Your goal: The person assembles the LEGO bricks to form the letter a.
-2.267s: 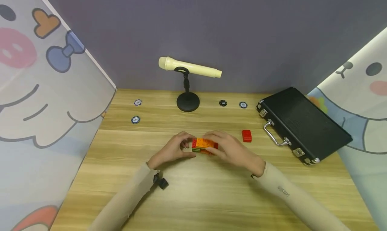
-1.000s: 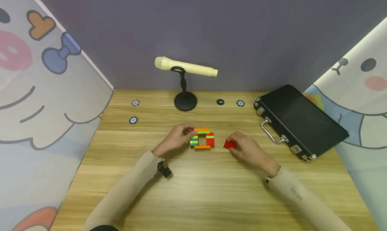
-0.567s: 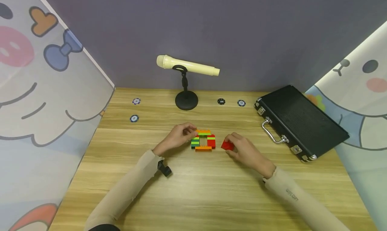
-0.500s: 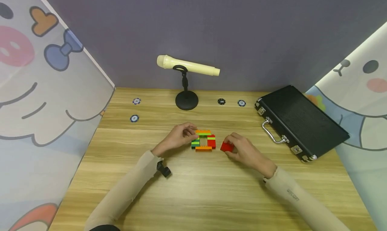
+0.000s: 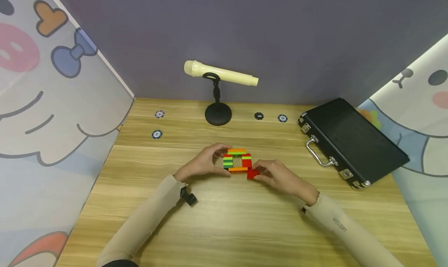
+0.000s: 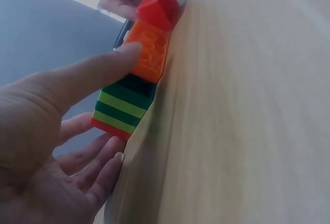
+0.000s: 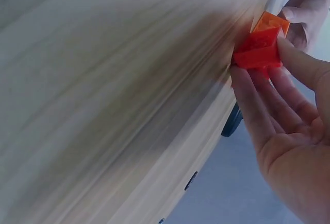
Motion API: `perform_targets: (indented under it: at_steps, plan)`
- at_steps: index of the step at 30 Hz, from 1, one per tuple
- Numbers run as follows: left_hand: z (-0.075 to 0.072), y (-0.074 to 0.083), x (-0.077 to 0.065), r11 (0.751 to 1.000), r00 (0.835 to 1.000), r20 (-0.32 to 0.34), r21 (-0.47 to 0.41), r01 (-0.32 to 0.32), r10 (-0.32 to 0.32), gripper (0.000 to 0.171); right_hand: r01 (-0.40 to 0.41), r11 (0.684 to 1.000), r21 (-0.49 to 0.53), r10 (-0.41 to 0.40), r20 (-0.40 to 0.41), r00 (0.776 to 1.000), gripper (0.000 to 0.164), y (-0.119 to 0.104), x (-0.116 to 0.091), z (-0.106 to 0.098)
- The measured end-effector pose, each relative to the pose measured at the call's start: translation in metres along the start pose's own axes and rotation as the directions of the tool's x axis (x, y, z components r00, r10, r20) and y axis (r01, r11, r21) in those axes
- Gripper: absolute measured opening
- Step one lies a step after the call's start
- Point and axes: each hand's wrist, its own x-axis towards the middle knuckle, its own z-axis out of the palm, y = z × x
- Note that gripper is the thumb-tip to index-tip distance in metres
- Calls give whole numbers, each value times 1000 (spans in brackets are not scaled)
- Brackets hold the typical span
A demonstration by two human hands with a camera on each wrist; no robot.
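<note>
In the head view a small rectangular frame of toy building bricks (image 5: 246,163) stands on the table, with green-and-lime layers on its left side, red on its right and orange at front and back. My left hand (image 5: 203,163) holds its left end, thumb in front and fingers behind. The thumb tip overlaps an orange brick (image 6: 154,62) in the left wrist view, beside the green and lime stack (image 6: 121,105). My right hand (image 5: 281,178) pinches a loose red brick (image 7: 258,51) between thumb and fingertips, tilted, right at the frame's front right corner.
Behind the bricks a cream microphone (image 5: 227,75) rests on a black stand (image 5: 218,114). Several poker chips lie around, including a black chip (image 5: 259,116) and a blue chip (image 5: 156,134). A black case (image 5: 353,140) with a metal handle (image 5: 316,154) sits at the right.
The right hand has let go of the frame, picked up the red brick from the right and brought it left to the frame's corner. The left thumb has moved to the frame's front.
</note>
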Motion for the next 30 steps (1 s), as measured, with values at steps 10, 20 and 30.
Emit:
perform_targets:
  at_steps: [10,20,30]
  plan:
    - [0,4,3,999,1000,-10,52,8,-8,90,-35,995,-91,31,-40,999,14,3,4,2]
    - [-1,3,7,999,1000,-2,29,31,-31,86,-106,994,-39,105,-44,994,68,1,7,5]
    - [-1,3,5,996,1000,2,93,-2,2,85,-66,991,-114,62,-37,997,75,6,22,8]
